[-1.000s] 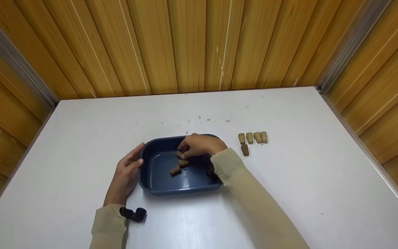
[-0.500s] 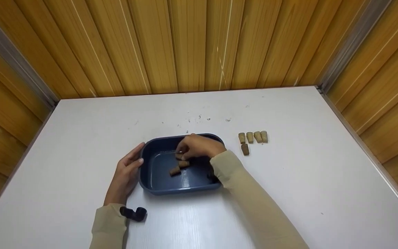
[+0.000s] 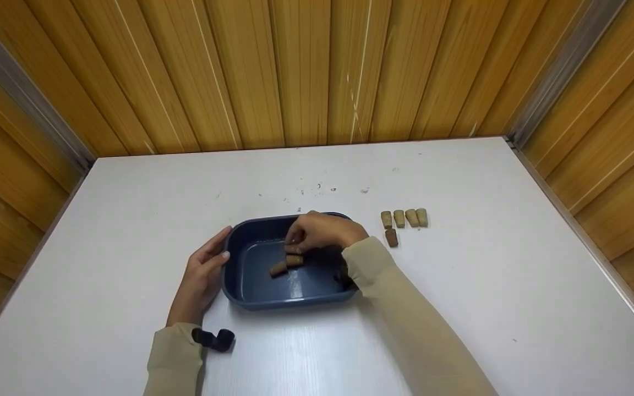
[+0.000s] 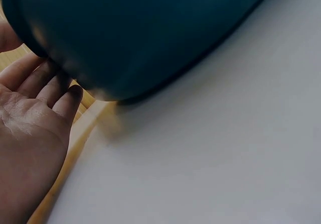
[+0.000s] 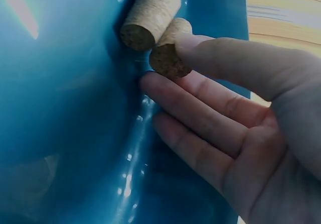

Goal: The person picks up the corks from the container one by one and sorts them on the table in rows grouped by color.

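A blue plastic basin (image 3: 295, 301) stands on the white table. My left hand (image 3: 200, 278) steadies its left end, fingers fairly straight against the outer wall and thumb at the rim. Inside the basin, my right hand (image 3: 320, 232) pinches a tapered cork (image 5: 173, 53) between thumb and fingers, while the other fingers extend past it. That cork lies right against a second cork (image 3: 295, 260), which touches a third cork (image 3: 278, 269) nearer the basin's middle. In the left wrist view, the fingertips (image 4: 70, 98) meet the basin's outer wall (image 4: 130, 38).
To the right of the basin, several pale corks (image 3: 399, 219) stand in a row on the table (image 3: 487, 264), with a darker cork (image 3: 391, 237) below the leftmost. Wood-patterned panels (image 3: 306, 77) enclose the back and sides. Small dark specks mark the table behind the basin.
The pinched cork has turned from slanted to nearly level, settling alongside the second cork, which has shifted slightly right. My left hand keeps its place on the basin.
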